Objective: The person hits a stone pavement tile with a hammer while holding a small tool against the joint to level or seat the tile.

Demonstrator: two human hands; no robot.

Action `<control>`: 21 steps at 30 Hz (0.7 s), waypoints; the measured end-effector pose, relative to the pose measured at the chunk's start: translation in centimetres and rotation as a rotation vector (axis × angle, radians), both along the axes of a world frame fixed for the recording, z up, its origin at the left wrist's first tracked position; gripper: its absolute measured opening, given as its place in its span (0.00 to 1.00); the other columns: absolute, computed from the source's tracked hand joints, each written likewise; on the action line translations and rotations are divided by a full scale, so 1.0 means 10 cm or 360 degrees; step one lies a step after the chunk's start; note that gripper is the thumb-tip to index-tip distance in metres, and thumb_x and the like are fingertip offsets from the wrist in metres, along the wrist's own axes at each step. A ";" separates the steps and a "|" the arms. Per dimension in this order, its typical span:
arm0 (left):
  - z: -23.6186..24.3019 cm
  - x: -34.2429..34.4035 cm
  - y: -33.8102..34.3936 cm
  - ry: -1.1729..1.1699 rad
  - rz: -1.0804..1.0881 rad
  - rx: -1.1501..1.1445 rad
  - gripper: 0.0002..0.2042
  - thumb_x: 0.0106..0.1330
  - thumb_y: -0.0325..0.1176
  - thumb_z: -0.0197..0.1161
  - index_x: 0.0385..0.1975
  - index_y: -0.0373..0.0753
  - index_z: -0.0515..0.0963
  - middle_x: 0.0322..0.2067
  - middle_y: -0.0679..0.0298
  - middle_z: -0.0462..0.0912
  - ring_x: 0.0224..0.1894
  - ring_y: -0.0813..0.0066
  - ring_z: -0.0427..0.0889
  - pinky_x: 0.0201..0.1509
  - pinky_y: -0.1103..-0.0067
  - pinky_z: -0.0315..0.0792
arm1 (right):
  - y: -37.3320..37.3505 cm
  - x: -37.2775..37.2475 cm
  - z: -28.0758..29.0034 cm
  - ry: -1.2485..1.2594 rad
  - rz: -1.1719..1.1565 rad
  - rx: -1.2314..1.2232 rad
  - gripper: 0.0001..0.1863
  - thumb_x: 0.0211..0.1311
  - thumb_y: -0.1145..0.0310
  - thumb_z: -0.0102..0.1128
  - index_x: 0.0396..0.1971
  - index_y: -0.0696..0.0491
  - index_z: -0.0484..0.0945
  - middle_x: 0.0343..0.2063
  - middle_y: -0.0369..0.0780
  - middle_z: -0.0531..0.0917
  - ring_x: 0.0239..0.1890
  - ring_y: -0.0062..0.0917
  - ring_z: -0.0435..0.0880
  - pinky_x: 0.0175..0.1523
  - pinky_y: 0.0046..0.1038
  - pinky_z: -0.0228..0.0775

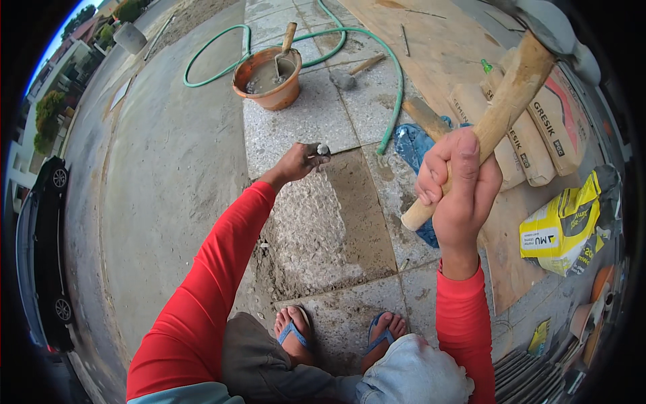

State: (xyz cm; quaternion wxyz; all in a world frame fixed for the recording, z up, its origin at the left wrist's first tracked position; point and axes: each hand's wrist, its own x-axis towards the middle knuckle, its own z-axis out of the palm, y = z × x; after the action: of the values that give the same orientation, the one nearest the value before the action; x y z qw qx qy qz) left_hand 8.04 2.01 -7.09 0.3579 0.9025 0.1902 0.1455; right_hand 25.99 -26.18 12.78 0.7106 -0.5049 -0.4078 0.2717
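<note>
My right hand [464, 182] is wrapped round the wooden handle of a hammer [515, 87], raised high at the right, its metal head near the upper right rim. My left hand [306, 158] grips a short metal chisel [323, 149], seen nearly end-on, at the far edge of a square paving tile [303, 236]. That tile has a rough pale speckled surface on its left and a sandy, dirt-coated strip on its right, with crumbled mortar along its edges. My feet in blue flip-flops [293, 330] stand on the tiles just this side of it.
An orange bucket [269, 97] with grey mix and a trowel, a green hose [397, 81] and another tool [343, 79] lie ahead. Cement sacks [552, 121], blue cloth [410, 145] and a yellow bag [552, 229] sit right on plywood. A car [47, 249] is parked left beyond grey concrete.
</note>
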 end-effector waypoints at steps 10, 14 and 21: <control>0.13 -0.03 -0.10 0.0100 -0.0005 -0.0034 0.10 0.69 0.34 0.68 0.46 0.37 0.84 0.36 0.56 0.89 0.37 0.66 0.87 0.45 0.71 0.78 | -0.09 -0.22 -1.01 -0.0319 0.0135 -0.1087 0.23 0.77 0.54 0.55 0.31 0.61 0.74 0.16 0.45 0.75 0.17 0.30 0.75 0.24 0.34 0.66; 0.10 -0.10 -0.05 0.0048 -0.0024 -0.0094 0.09 0.70 0.33 0.67 0.45 0.36 0.84 0.35 0.58 0.89 0.37 0.68 0.87 0.45 0.71 0.78 | -0.16 0.02 -0.10 0.0073 0.0091 -0.0254 0.20 0.81 0.53 0.48 0.30 0.51 0.64 0.17 0.29 0.65 0.14 0.10 0.62 0.18 0.19 0.56; 0.09 -0.02 -0.04 0.0076 -0.0088 -0.0014 0.10 0.69 0.33 0.68 0.44 0.34 0.84 0.34 0.58 0.89 0.36 0.69 0.87 0.44 0.71 0.78 | 0.20 -0.38 -1.04 -0.0764 -0.0059 -0.0750 0.19 0.81 0.55 0.47 0.31 0.53 0.68 0.16 0.29 0.67 0.19 0.17 0.71 0.24 0.23 0.64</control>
State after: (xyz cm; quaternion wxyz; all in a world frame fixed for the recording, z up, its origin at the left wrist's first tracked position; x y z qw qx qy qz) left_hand 7.85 1.59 -6.19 0.3612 0.9091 0.1743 0.1130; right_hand 22.18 -24.18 2.43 0.4630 -0.7121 -0.4802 0.2190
